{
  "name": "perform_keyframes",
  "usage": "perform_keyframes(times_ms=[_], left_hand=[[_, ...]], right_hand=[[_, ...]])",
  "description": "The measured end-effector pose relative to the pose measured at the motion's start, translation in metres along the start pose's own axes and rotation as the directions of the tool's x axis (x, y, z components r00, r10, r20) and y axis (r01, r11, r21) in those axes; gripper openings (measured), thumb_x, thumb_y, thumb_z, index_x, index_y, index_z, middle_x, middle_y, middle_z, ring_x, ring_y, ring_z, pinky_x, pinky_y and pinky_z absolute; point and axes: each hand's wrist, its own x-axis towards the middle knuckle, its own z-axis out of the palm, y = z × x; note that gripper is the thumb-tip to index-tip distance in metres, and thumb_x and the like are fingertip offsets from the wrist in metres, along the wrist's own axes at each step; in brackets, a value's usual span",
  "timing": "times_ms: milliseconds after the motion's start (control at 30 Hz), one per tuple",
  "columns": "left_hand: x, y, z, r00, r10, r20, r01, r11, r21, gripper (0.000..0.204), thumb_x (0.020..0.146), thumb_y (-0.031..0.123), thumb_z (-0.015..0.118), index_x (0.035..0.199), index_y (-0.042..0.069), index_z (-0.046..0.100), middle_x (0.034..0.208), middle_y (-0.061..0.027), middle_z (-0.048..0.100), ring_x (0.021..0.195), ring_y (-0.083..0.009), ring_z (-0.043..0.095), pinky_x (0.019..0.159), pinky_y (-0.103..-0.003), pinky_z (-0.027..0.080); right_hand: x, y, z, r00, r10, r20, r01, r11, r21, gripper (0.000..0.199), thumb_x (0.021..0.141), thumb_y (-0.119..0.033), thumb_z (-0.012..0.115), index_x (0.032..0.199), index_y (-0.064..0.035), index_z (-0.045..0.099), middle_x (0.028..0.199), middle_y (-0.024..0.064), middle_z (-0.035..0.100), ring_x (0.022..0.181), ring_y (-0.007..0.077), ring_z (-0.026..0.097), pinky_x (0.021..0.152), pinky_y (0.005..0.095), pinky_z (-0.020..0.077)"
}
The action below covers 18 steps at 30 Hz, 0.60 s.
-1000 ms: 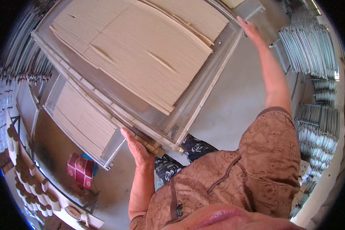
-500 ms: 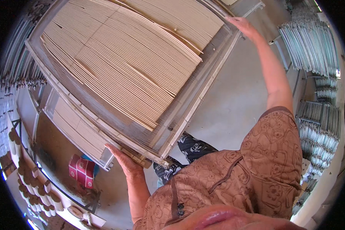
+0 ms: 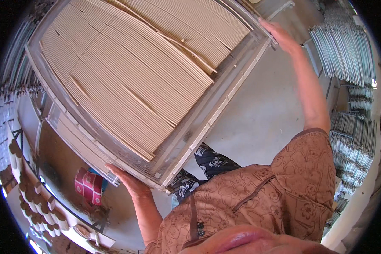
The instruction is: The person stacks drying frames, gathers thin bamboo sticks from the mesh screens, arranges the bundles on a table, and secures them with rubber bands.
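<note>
A large framed mesh tray (image 3: 218, 115) slants across the upper left, covered with thin beige rods (image 3: 127, 80) lying side by side in rows. A few rods lie crooked, and a gap splits the sheet of rods towards the right. My left hand (image 3: 133, 185) holds the tray's near edge, its fingers partly hidden beneath the frame. At the far right corner, my right hand (image 3: 282, 37) grips the rim with arm stretched out. Below the tray's left edge, a second tray (image 3: 82, 142) carrying similar beige rods shows in part.
Tall stacks of metal-framed racks (image 3: 342, 53) stand along the right side, with more stacked frames (image 3: 19, 63) at the far left. A red patterned cushion-like thing (image 3: 89, 186) lies low on the left. Bundled beige cylinders (image 3: 34, 199) line the lower left. Grey floor (image 3: 258, 110) shows beneath.
The upper tray has shifted slightly left and nearer, covering more of the lower one. Its rods sit farther from the right rim. My left hand moved left with it; my right moved slightly right.
</note>
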Motion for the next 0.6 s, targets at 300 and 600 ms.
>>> perform_keyframes(times_ms=[300, 600], left_hand=[[-0.002, -0.004, 0.009, 0.998, 0.008, -0.066, -0.005, 0.998, 0.056, 0.097, 0.090, 0.078, 0.034, 0.157, 0.011, 0.012, 0.160, -0.0145, 0.019, 0.144, -0.0349, 0.025, 0.117, -0.049, 0.025], [0.007, -0.004, -0.023, 0.936, 0.353, -0.007, -0.323, 0.864, 0.387, 0.089, 0.097, 0.071, 0.021, 0.157, 0.006, 0.014, 0.162, -0.0136, 0.016, 0.147, -0.0288, 0.018, 0.120, -0.042, 0.014]], right_hand=[[0.000, -0.001, -0.008, 0.990, -0.077, 0.120, 0.085, 0.994, -0.063, 0.071, 0.089, -0.049, 0.066, 0.134, 0.0037, 0.055, 0.132, 0.0120, 0.058, 0.122, 0.0193, 0.052, 0.106, 0.0304, 0.0358], [0.032, -0.009, -0.009, 0.937, -0.345, 0.050, 0.349, 0.927, -0.138, 0.052, 0.096, -0.041, 0.054, 0.129, -0.0016, 0.061, 0.127, 0.0111, 0.061, 0.123, 0.0215, 0.052, 0.108, 0.0344, 0.0353]])
